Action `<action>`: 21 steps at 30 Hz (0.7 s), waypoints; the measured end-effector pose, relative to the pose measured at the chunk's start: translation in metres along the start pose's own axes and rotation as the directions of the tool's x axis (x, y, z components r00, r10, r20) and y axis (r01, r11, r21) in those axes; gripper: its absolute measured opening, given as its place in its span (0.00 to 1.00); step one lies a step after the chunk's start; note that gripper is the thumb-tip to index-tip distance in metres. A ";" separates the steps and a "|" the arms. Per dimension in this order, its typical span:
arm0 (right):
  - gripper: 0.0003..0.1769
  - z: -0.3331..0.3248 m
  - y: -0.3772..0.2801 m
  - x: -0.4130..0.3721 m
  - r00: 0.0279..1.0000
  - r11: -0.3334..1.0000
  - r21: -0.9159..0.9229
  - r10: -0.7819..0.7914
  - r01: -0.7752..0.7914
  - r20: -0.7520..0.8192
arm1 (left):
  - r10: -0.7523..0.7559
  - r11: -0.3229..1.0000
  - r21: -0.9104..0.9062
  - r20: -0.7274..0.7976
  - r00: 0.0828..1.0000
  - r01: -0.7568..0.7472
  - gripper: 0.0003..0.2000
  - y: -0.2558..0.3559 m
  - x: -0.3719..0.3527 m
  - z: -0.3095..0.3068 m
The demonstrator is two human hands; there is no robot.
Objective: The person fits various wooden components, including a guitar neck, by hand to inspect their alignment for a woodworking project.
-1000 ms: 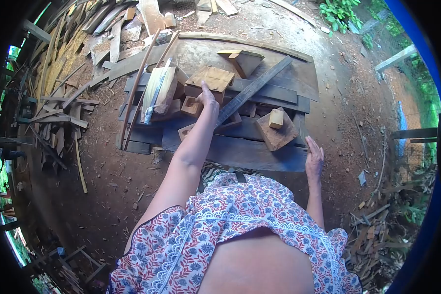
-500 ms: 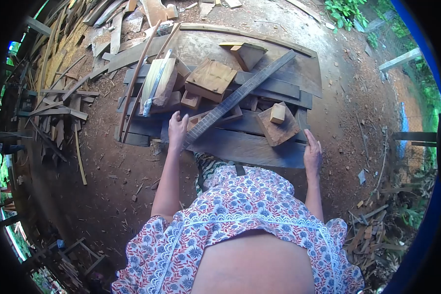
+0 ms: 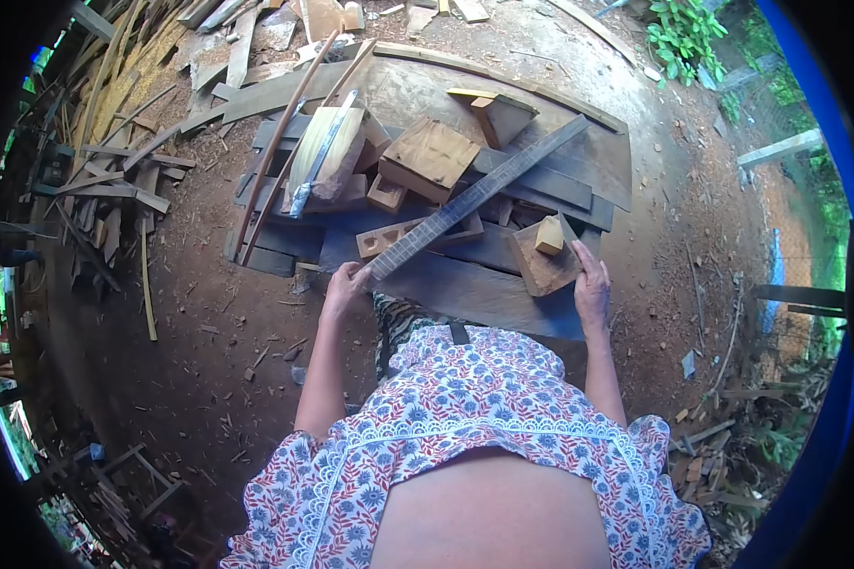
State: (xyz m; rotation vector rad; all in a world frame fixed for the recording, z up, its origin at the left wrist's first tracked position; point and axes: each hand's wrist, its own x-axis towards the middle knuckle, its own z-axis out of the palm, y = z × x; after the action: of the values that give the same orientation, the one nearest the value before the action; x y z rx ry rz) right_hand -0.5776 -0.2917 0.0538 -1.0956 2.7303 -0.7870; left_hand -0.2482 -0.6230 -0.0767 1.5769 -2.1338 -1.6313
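Observation:
My left hand [image 3: 347, 287] pinches the near end of a long dark wooden strip [image 3: 474, 197] marked with rows of pale cross lines. The strip runs slantwise over the pile, its far end toward the upper right. Under its near part lies a narrow wooden piece with hollows [image 3: 378, 242]. My right hand [image 3: 592, 289] is open, fingers extended, its fingertips right at the edge of a squarish wooden block [image 3: 539, 269]. A small pale wood cube [image 3: 549, 235] sits on top of that block.
A thick wood block [image 3: 431, 156], a pale block with a metallic strip [image 3: 324, 156] and a wedge-shaped piece [image 3: 503, 116] rest on dark planks [image 3: 436, 289]. Two thin sticks [image 3: 285, 142] lean at the left. Scrap wood [image 3: 114, 190] heaps on the ground beyond.
My left hand has come down to the strip's near end and closed on it. My right hand has moved in to the block's edge. The camera view has turned slightly.

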 end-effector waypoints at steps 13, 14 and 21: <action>0.31 0.002 0.025 -0.014 0.996 0.996 0.036 0.085 -0.084 -0.039 | -0.235 0.474 -0.810 0.262 0.936 0.345 0.17 0.001 -0.021 0.009; 0.30 0.002 0.025 -0.014 0.995 0.994 0.059 0.091 -0.088 -0.034 | -0.228 0.478 -0.808 0.264 0.937 0.344 0.17 0.000 -0.021 0.010; 0.30 -0.004 0.026 -0.007 0.996 0.994 0.071 0.085 -0.082 -0.035 | -0.166 0.491 -0.827 0.219 0.962 0.273 0.15 0.019 -0.040 0.002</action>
State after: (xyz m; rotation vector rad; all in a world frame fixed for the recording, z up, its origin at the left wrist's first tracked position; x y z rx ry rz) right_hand -0.5895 -0.2695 0.0441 -0.9559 2.7362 -0.8918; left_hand -0.2427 -0.5947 -0.0426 1.3995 -0.7758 -2.3357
